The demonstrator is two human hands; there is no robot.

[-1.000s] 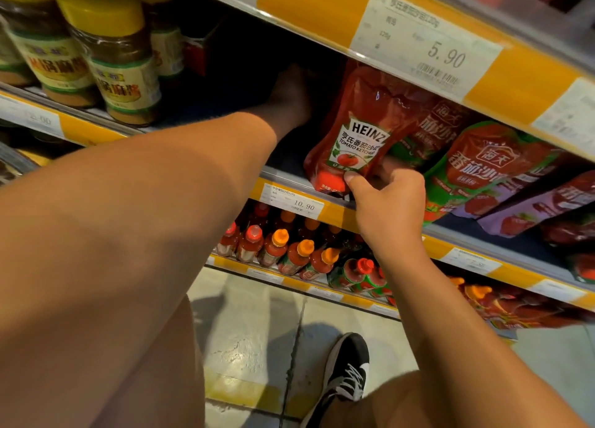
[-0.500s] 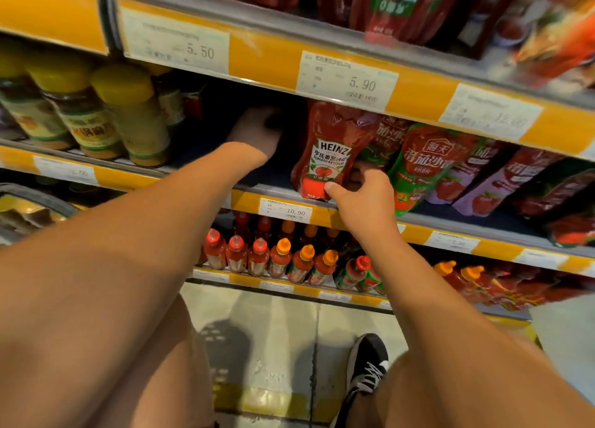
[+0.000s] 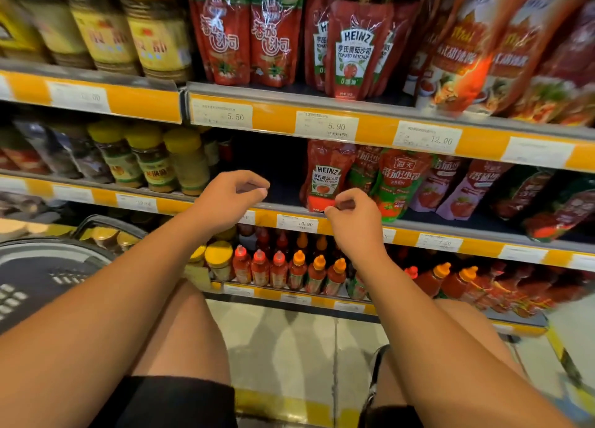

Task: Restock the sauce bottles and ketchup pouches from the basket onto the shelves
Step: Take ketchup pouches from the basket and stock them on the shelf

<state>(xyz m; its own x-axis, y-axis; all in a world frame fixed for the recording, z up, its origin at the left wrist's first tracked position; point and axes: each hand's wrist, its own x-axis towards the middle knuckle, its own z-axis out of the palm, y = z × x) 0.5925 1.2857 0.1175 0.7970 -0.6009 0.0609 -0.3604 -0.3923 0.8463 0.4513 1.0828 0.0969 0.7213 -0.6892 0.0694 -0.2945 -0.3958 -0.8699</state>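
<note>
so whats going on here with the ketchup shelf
A person is restocking a shop shelf. A Heinz ketchup pouch stands upright on the middle shelf, next to other red pouches. Both hands hover in front of the shelf edge with loosely curled fingers, holding nothing: the left hand before the gap beside the pouch, the right hand just below it. The basket sits at lower left.

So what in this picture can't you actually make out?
Head view only:
- Basket: cut off by the left edge and covered by the left arm; its contents don't show.
- Price label at upper left: digits smeared by motion blur.
- Pouches at upper right: print blurred.
- Heinz pouch: bottom corner hidden behind the right hand.
- Dark shelf gap beyond the left hand: too shadowed.
</note>
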